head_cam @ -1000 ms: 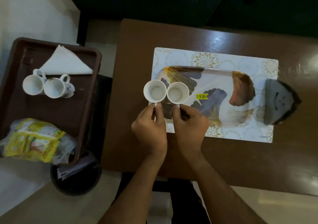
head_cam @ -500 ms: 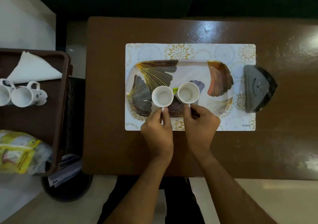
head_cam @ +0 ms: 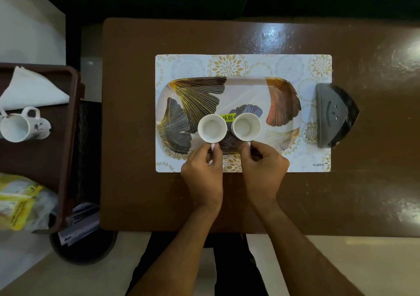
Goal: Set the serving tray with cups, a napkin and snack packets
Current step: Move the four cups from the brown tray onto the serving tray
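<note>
Now two white cups (head_cam: 212,128) (head_cam: 246,126) upright, side by side, on near half of leaf-print serving tray (head_cam: 281,86). Left hand (head_cam: 202,175) pinches left handle, right hand (head_cam: 263,173) pinches right handle. Tray's far half bare. Placemat (head_cam: 250,65) under tray; grey holder (head_cam: 334,116) beside right edge. Left, off bench (head_cam: 131,114): brown crate (head_cam: 68,136) holding napkin (head_cam: 31,89), cup (head_cam: 22,125), snack packets (head_cam: 20,205).

Centre frame, the serving tray (head_cam: 245,91) sits on a placemat (head_cam: 186,66) on the tabletop (head_cam: 129,114). Two cups (head_cam: 212,131) (head_cam: 246,127) stand side by side on the tray's near half, a hand below each. Right of the mat lies a holder (head_cam: 334,116). Far left, a crate (head_cam: 68,123) holds the napkin (head_cam: 34,90), a cup (head_cam: 21,126) and snack packets (head_cam: 20,205).
</note>
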{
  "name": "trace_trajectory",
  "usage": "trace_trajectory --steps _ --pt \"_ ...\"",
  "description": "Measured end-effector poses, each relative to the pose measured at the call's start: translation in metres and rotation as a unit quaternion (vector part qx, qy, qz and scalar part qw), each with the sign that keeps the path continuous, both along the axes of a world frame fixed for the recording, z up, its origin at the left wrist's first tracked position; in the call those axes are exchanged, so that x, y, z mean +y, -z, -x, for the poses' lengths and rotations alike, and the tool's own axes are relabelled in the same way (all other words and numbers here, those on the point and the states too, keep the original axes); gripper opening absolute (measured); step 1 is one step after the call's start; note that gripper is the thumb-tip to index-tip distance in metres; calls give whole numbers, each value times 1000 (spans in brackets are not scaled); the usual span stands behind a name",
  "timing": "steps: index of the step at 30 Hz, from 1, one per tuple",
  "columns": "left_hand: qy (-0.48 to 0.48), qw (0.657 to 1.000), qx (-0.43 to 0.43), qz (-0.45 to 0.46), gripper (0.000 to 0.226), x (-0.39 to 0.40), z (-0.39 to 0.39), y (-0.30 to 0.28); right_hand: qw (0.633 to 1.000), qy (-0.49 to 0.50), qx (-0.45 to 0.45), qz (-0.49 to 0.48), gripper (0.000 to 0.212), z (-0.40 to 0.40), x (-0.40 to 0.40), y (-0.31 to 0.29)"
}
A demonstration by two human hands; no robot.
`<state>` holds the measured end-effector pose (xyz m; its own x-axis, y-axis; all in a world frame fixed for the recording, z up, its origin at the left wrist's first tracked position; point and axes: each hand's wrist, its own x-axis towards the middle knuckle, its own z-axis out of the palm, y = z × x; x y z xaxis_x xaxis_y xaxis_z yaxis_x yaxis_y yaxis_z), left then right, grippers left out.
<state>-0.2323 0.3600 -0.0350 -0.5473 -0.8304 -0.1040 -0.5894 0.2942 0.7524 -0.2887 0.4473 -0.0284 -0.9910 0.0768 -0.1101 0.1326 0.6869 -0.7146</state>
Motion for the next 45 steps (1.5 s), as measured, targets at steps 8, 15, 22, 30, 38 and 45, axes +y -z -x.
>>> trace_trajectory --steps 8,15,22,30,38,45 --pt "16 1000 -6 -13 11 1 0 -1 1000 -7 -3 4 10 -5 -1 0" --pt "41 999 -13 -7 7 0 1 -6 1000 -18 -2 -1 11 -3 0 0" --pt "54 998 -23 -21 9 0 4 -9 1000 -17 -2 -3 11 -3 0 2" --pt "33 999 -29 -25 7 1 2 -7 1000 -13 1 -4 12 -6 3 0" --pt "31 999 -26 -29 7 1 3 -5 1000 -6 8 -6 12 -5 0 -1" --pt "34 998 -43 -28 11 0 1 -6 1000 5 -9 0 11 -6 -2 0"
